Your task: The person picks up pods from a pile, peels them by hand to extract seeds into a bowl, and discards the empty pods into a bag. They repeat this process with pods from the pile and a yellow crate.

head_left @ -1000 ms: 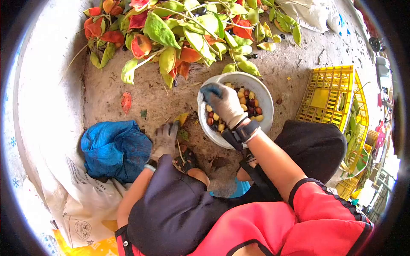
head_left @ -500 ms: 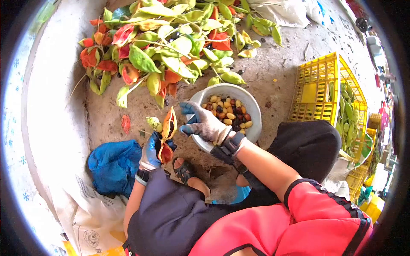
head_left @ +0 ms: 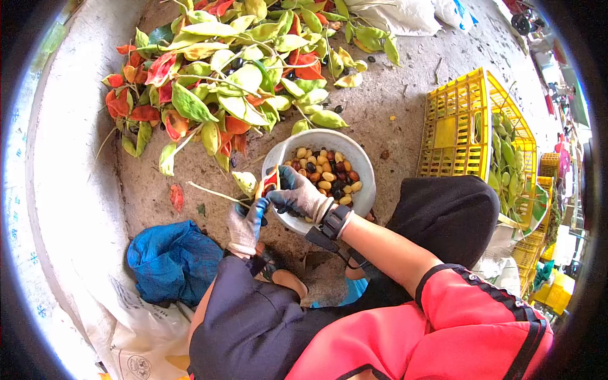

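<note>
My left hand, in a white and blue glove, is closed around the stem end of a split seed pod with an orange-red inside. A greenish pod and a thin stem stick out beside that hand. At the open pod, my right hand, gloved the same way, has its fingers bent and pressed against it; the fingertips are partly hidden. Both hands are at the left rim of a grey-white bowl. Inside it are yellow, brown and black seeds.
Beyond the bowl lies a heap of green and red pods. A yellow crate holding green pods stands at the right. A blue cloth and a white sack lie at the left.
My left hand has brought the split pod right, to the bowl's rim. My right hand has gone from spread fingers to touching the pod. The view has shifted slightly.
</note>
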